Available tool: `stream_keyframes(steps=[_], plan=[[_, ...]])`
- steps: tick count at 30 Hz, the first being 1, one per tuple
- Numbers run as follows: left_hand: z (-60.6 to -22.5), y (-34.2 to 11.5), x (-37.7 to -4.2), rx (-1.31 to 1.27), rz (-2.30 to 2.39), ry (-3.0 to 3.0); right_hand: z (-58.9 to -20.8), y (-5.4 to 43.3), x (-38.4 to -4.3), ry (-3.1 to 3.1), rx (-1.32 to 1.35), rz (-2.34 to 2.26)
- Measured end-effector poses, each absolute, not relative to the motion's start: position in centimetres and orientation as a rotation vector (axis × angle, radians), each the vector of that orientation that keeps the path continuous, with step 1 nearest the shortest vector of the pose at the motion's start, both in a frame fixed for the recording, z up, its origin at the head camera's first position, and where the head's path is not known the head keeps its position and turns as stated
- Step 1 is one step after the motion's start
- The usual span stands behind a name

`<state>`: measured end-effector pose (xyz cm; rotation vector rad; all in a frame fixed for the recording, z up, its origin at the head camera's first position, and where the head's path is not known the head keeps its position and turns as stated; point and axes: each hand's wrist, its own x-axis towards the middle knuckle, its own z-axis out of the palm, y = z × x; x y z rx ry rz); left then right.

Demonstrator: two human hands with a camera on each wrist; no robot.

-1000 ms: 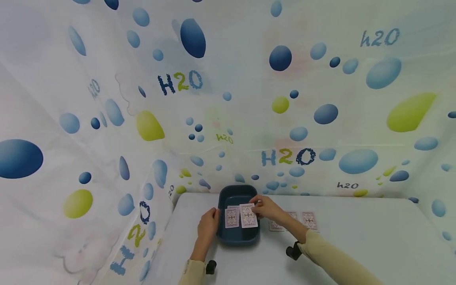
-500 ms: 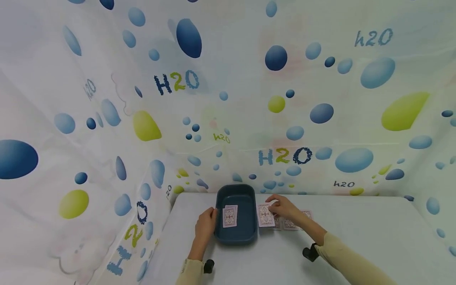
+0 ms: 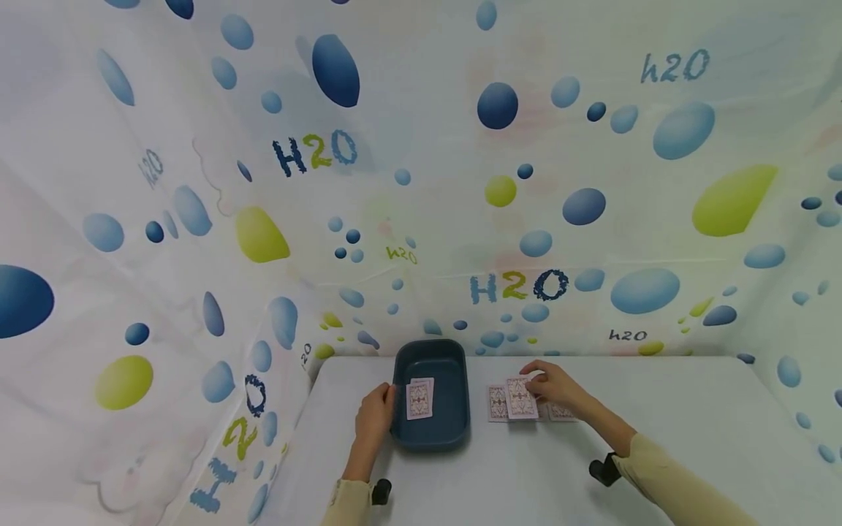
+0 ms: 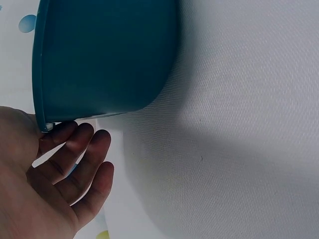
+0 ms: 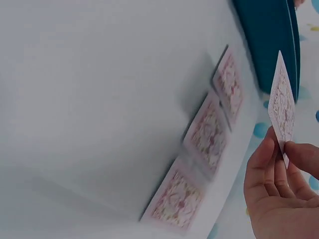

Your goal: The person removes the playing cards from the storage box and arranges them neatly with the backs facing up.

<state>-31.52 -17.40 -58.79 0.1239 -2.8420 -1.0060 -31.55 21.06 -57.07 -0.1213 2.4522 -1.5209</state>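
My right hand [image 3: 555, 386] pinches a playing card [image 3: 522, 398] between thumb and fingers, its red-patterned back showing in the head view. Below it, three more playing cards lie in a row on the table, plain in the right wrist view: a far card [image 5: 230, 88], a middle card [image 5: 208, 133] and a near card [image 5: 177, 199]. At the left side of a dark blue tray [image 3: 430, 443], my left hand [image 3: 375, 416] holds the rim, with curled fingers [image 4: 82, 144] against the outer wall. Two overlapping cards [image 3: 419, 402] lie face down inside the tray.
A white cloth [image 3: 513, 475] covers the table. Behind and on both sides hangs a white curtain [image 3: 447, 219] with blue and green drops. Black wrist mounts [image 3: 605, 470] sit at both cuffs.
My right hand has carried the pinched card from over the tray rightward to above the row of cards. The left hand stays at the tray's rim; the head view has shifted slightly.
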Motion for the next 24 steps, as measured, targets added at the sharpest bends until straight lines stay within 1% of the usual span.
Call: stream_keyframes(steps=[17,24], plan=[[-59.0,-17.3,-31.5,0.102,-0.995,-2.825,-58.7,29.1,-30.3,2.496,0.047,-1.452],[-58.9,-17.3,-31.5,0.107,-0.993,-2.823,-59.4,33.0,-30.1,2.561,0.057,-1.371]])
